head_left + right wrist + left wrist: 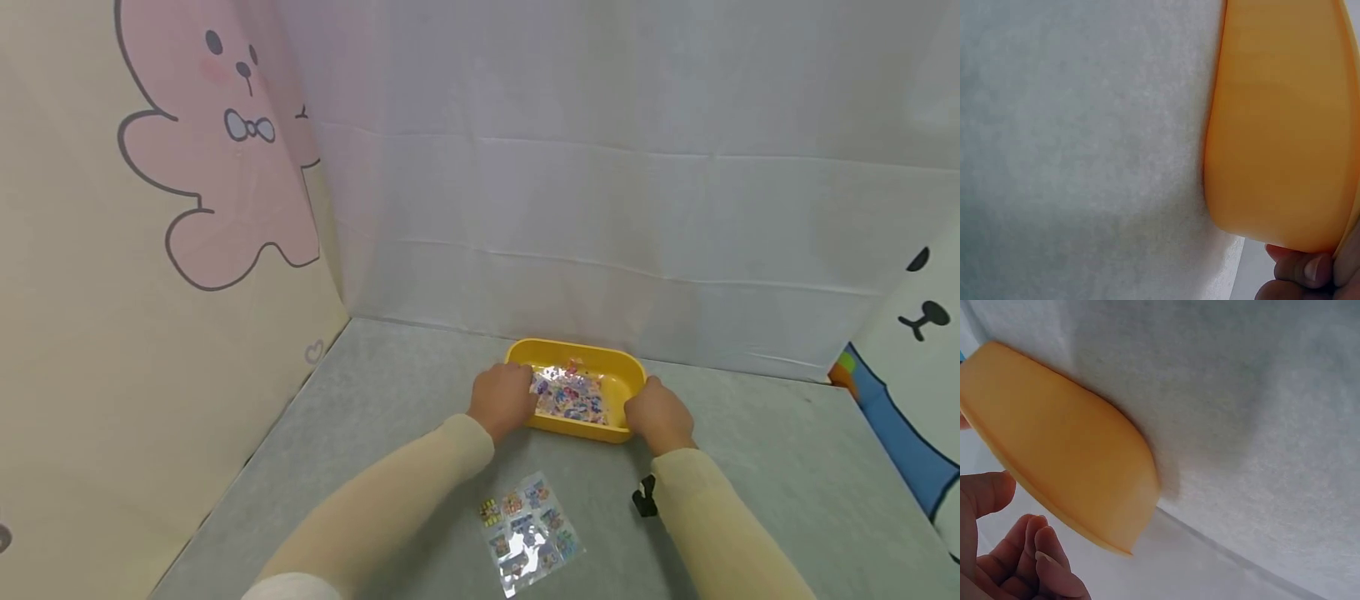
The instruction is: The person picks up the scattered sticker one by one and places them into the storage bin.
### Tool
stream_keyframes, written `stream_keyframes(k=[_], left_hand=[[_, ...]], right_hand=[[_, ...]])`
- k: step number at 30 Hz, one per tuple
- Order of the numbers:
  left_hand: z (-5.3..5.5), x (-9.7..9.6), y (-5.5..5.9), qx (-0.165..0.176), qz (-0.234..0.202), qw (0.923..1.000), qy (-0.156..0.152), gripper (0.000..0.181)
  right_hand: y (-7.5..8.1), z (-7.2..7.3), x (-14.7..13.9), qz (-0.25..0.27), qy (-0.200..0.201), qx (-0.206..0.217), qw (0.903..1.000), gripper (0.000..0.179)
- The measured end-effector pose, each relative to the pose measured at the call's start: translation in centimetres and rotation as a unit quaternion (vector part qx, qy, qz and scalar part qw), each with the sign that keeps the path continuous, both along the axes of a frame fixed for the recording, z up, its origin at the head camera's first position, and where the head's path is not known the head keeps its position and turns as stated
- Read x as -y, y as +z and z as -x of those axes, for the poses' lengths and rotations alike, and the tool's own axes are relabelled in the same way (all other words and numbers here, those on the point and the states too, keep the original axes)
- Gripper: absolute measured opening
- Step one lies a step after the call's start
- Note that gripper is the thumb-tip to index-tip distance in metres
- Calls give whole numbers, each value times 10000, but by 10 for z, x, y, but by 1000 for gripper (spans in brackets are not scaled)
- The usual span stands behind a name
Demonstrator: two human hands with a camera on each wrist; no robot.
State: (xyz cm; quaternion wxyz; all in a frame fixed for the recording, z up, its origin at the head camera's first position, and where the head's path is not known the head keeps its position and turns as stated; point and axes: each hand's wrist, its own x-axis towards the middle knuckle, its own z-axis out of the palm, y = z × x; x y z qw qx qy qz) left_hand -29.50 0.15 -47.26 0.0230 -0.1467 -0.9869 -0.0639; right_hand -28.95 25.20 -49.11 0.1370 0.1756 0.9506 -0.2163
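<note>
A yellow rectangular tray point(577, 432) with rounded corners stands on the grey surface near the back wall. Colourful printed pieces point(570, 396), clear-backed and piled, lie inside it. At its right end my right hand point(662, 415) grips the rim; the right wrist view shows bent fingers point(1310, 270) at the tray's end wall point(1279, 137). Over the left end is my left hand point(504, 400). In the left wrist view its thumb is by the rim and its loosely bent fingers point(1029, 556) are apart from the tray wall point(1072, 437), with nothing seen between them.
A clear sheet of small colourful pictures point(531, 533) lies nearer me, between my forearms. Beside my right sleeve is a small black object point(645, 497), partly hidden. A white curtain-like wall point(600, 208) rises behind the tray, and a cream wall point(187, 375) borders the left.
</note>
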Motion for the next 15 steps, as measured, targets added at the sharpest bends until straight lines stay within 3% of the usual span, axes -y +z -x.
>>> stream_keyframes(k=[7, 15], left_hand=[[-17, 3, 2, -60, -58, 9989, -468, 42], [-49, 14, 1, -62, -70, 9947, -1026, 54]], right_hand=[[-1, 1, 0, -36, -57, 42, 10000, 61], [-3, 1, -1, -23, -40, -7, 10000, 58]])
